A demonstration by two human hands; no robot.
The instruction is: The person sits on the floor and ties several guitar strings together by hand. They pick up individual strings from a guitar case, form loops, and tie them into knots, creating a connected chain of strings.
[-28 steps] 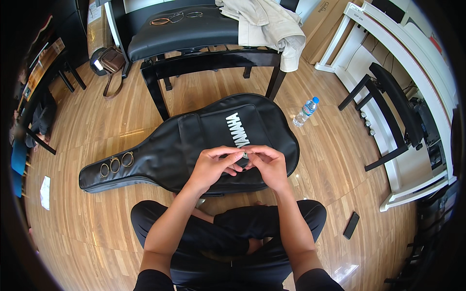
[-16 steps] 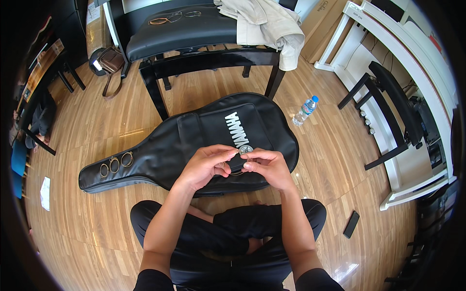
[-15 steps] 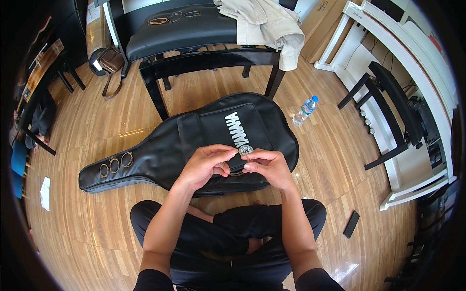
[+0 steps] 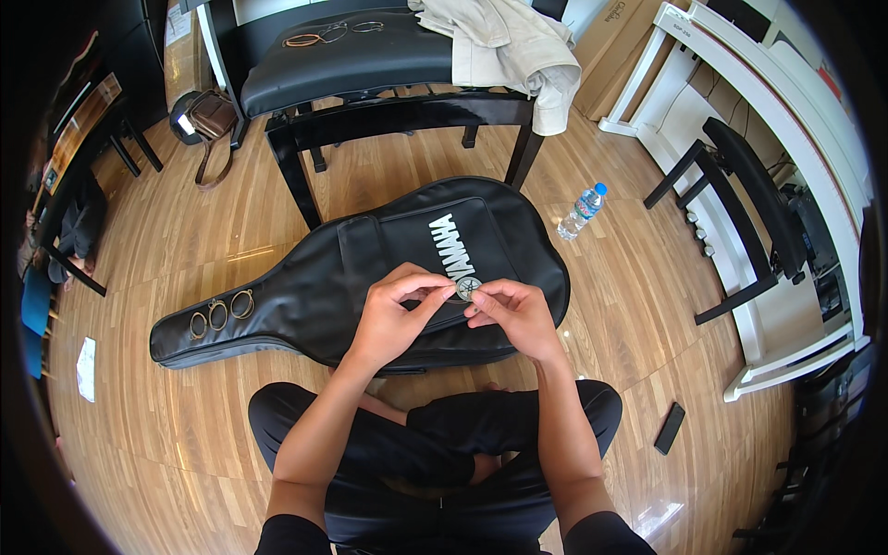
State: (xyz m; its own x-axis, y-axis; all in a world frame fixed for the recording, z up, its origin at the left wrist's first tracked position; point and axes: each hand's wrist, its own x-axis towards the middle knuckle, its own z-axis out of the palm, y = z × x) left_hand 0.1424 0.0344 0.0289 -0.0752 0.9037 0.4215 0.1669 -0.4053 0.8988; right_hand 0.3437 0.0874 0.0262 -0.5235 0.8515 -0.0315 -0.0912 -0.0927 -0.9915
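Observation:
A black soft guitar case (image 4: 324, 268) lies on the floor before my crossed legs, with white lettering and a round emblem on it. Over its wide body, my left hand (image 4: 396, 313) has thumb and forefinger pinched near the emblem. My right hand (image 4: 513, 319) is pinched beside it, other fingers curled beneath. What the fingertips hold is too small to make out against the emblem. Three coils of thin wire (image 4: 218, 314) rest on the case's neck at left.
A black padded bench (image 4: 351, 69) holds more coils and a beige jacket (image 4: 513, 65). Around me are a water bottle (image 4: 581, 211), phone (image 4: 669, 428), white paper (image 4: 86, 368), brown bag (image 4: 211, 120), white piano (image 4: 805, 157) with stool (image 4: 754, 213), and a person's legs (image 4: 81, 222) at left.
My hands have shifted slightly apart and their fingers have rearranged. My left wrist moved a little leftward, and my right thumb turned, first downward and then back up toward the left fingertips.

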